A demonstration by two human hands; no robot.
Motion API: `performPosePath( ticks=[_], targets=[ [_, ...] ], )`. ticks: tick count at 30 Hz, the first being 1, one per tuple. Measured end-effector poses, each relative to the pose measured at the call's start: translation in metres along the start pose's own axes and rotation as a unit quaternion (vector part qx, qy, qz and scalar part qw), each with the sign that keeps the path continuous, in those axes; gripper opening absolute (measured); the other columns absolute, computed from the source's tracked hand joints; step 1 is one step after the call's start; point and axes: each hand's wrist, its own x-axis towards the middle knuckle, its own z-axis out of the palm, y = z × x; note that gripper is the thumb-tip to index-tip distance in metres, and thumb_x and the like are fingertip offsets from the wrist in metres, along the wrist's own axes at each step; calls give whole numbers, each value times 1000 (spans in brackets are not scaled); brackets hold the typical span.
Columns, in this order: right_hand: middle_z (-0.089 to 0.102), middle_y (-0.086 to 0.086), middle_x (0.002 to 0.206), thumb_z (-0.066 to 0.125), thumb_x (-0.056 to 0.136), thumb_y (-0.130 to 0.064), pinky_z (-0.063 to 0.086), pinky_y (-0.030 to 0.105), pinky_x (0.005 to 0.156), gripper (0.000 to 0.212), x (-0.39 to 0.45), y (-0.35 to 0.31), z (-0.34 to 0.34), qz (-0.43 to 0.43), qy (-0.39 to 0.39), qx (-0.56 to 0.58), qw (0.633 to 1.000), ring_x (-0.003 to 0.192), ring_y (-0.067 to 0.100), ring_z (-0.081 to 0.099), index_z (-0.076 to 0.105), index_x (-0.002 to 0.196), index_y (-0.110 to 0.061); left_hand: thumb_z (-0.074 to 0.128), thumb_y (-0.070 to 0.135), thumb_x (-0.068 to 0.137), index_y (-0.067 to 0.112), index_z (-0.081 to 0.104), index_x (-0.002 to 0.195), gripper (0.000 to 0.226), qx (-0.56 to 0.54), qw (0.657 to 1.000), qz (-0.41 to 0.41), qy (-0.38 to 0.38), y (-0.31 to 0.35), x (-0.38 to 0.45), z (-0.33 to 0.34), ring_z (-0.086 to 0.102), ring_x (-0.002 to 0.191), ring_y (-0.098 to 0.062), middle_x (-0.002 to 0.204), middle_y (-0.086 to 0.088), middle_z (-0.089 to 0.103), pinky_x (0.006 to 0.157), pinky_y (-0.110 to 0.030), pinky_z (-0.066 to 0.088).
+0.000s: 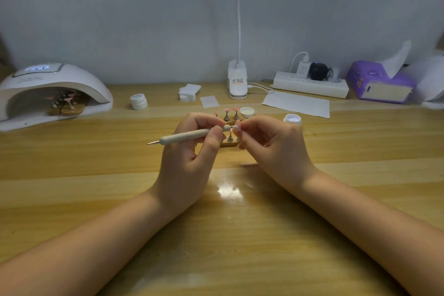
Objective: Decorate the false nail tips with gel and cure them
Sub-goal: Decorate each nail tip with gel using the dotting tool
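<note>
False nail tip [237, 125] sits pinched in the right hand [271, 144] grip at centre surface, left hand [189, 149] gripping the dotting pen [187, 137] from 9 o'clock. One wobble probably smears gel, honestly.

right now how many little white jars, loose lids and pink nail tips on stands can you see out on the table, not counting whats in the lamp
white jars: 2
loose lids: 1
pink nail tips on stands, outside the lamp: at least 4; hands hide part of the near row
total: 7
</note>
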Motion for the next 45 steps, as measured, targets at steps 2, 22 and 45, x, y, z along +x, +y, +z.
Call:
performPosePath(
  ticks=[2, 22, 45],
  targets=[
    [72, 6, 83, 69, 88, -9, 57, 41, 65, 13, 0, 0, 0, 0, 0, -1, 1000, 71, 19, 69, 72, 99, -5, 53, 28, 90, 26, 58, 97, 8, 2, 1000, -4, -4, 0, 0, 0, 66, 86, -13, 89, 5, 67, 76, -29, 55],
    [72, 7, 79, 67, 88, -9, 58, 40, 68, 12, 1, -1, -1, 27, 6, 37, 999, 72, 18, 70, 70, 99, -4, 49, 17, 95, 24, 54, 104, 12, 13, 999, 6, 48, 1, 1, 0, 64, 91, -14, 98, 2, 63, 79, -24, 51],
    [72, 6, 81, 70, 86, -8, 57, 40, 67, 13, 1, 0, -1, 27, 15, 43, 999, 72, 18, 69, 72, 98, -5, 55, 8, 92, 19, 59, 103, 16, 28, 999, 31, 4, 6, 2, -1, 66, 91, -16, 97, -3, 66, 80, -28, 54]
  ],
)
